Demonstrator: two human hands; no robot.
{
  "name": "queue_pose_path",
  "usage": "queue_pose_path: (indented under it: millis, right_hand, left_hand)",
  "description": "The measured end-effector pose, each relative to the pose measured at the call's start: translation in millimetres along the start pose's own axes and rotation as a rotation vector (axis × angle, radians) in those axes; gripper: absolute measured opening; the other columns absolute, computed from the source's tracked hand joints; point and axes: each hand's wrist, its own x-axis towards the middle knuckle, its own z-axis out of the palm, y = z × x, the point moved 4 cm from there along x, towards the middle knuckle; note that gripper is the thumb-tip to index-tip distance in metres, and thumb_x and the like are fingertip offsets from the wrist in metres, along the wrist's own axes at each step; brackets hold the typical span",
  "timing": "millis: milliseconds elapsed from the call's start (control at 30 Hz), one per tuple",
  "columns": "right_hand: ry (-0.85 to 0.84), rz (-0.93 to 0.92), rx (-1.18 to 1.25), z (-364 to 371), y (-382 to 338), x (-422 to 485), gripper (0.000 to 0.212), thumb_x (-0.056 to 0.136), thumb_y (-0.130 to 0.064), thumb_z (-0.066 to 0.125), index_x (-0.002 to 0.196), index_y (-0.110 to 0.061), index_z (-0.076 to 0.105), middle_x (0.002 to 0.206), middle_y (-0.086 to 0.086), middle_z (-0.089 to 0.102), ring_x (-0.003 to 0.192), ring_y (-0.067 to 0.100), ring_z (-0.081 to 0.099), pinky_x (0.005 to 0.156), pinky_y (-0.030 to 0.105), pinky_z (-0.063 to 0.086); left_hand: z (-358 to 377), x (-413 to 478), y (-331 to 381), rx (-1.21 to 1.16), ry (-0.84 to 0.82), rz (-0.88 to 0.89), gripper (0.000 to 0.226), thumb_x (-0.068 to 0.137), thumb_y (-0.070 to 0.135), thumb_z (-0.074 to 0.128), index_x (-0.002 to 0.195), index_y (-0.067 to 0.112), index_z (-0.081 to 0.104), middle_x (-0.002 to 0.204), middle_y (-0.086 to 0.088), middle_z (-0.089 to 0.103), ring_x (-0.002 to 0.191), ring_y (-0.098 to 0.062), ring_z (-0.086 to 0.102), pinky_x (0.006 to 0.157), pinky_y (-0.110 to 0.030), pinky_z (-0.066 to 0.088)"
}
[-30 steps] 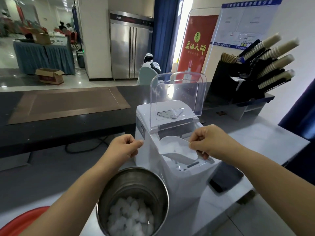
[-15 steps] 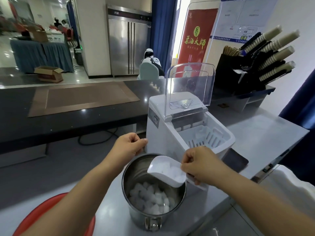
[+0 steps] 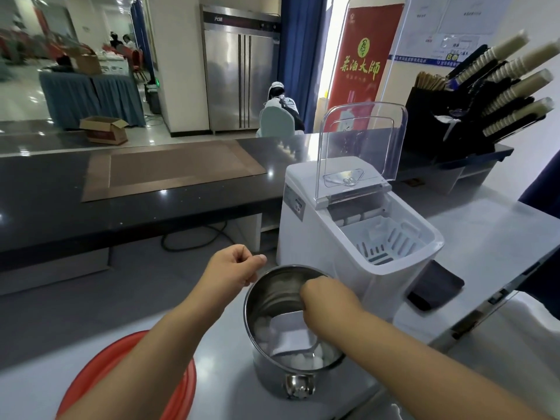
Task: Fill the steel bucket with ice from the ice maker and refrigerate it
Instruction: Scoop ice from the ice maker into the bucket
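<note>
A steel bucket [image 3: 274,289] stands on the grey counter in front of me, partly filled with white ice pieces [image 3: 306,360]. My right hand [image 3: 328,304] grips a white plastic scoop [image 3: 292,331] tipped down inside the bucket. My left hand [image 3: 235,265] holds the bucket's far left rim, fingers curled. Just right of the bucket sits the white ice maker [image 3: 306,225], its clear lid [image 3: 362,144] raised and its white basket [image 3: 385,241] showing little ice. A steel two-door refrigerator [image 3: 239,74] stands far back across the room.
A red round basin [image 3: 100,371] lies at my lower left. A black phone-like slab [image 3: 436,286] rests right of the ice maker. A black rack of paper cups [image 3: 491,101] fills the back right. A dark bar counter [image 3: 121,207] runs behind, with a seated person [image 3: 280,101] beyond.
My right hand carried the filled scoop from the ice maker's basket over to the bucket and tipped it down inside. My left hand stayed at the bucket's rim.
</note>
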Motion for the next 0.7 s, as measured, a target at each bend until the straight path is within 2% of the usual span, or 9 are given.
queue_pose_path:
  millis: [100, 200, 333, 500, 600, 700]
  right_hand:
    - [0.063, -0.038, -0.110, -8, -1, -1, 0.022, 0.084, -0.006, 0.051, 0.098, -0.014, 0.066, 0.101, 0.008, 0.065, 0.093, 0.029, 0.062, 0.065, 0.027, 0.037]
    - [0.128, -0.071, -0.165, -18, 2, -3, 0.020, 0.086, -0.007, 0.050, 0.096, -0.016, 0.065, 0.097, 0.006, 0.066, 0.091, 0.027, 0.064, 0.062, 0.026, 0.033]
    - [0.241, -0.058, -0.095, -37, 14, -12, 0.015, 0.090, -0.016, 0.047, 0.097, -0.021, 0.059, 0.095, 0.004, 0.065, 0.087, 0.028, 0.062, 0.062, 0.028, 0.034]
    - [0.404, -0.043, -0.044, -71, 34, -26, 0.014, 0.093, -0.027, 0.042, 0.095, -0.025, 0.055, 0.084, 0.001, 0.063, 0.075, 0.026, 0.058, 0.059, 0.028, 0.035]
    - [0.458, 0.007, -0.004, -92, 57, -27, 0.012, 0.093, -0.029, 0.042, 0.092, -0.026, 0.053, 0.078, -0.002, 0.058, 0.071, 0.023, 0.053, 0.058, 0.029, 0.039]
    - [0.511, 0.097, 0.020, -110, 86, -26, 0.010, 0.091, -0.030, 0.042, 0.087, -0.027, 0.051, 0.074, -0.003, 0.054, 0.069, 0.024, 0.048, 0.053, 0.029, 0.029]
  left_hand:
    - [-2, -1, 1, 0.000, 0.001, 0.003, 0.030, 0.085, 0.017, 0.066, 0.062, 0.011, 0.049, 0.050, -0.002, 0.057, 0.047, -0.008, 0.050, 0.048, -0.013, 0.043]
    - [-2, -1, 2, 0.005, -0.014, 0.000, 0.027, 0.086, 0.018, 0.065, 0.065, 0.010, 0.050, 0.053, -0.002, 0.057, 0.050, -0.010, 0.051, 0.051, -0.016, 0.045]
    - [3, 2, 4, -0.022, -0.030, 0.005, 0.028, 0.086, 0.018, 0.066, 0.064, 0.010, 0.050, 0.050, 0.001, 0.057, 0.052, -0.013, 0.051, 0.054, -0.020, 0.046]
    - [13, 16, 13, -0.076, -0.030, 0.021, 0.028, 0.087, 0.021, 0.065, 0.065, 0.009, 0.052, 0.051, 0.000, 0.057, 0.056, -0.016, 0.053, 0.061, -0.028, 0.048]
    - [28, 25, 17, -0.082, -0.049, 0.026, 0.029, 0.087, 0.024, 0.065, 0.064, 0.012, 0.053, 0.050, 0.002, 0.058, 0.053, -0.012, 0.053, 0.058, -0.025, 0.049]
    - [45, 32, 18, -0.102, -0.086, 0.039, 0.028, 0.085, 0.026, 0.067, 0.063, 0.014, 0.053, 0.051, 0.001, 0.059, 0.051, -0.009, 0.054, 0.055, -0.022, 0.049]
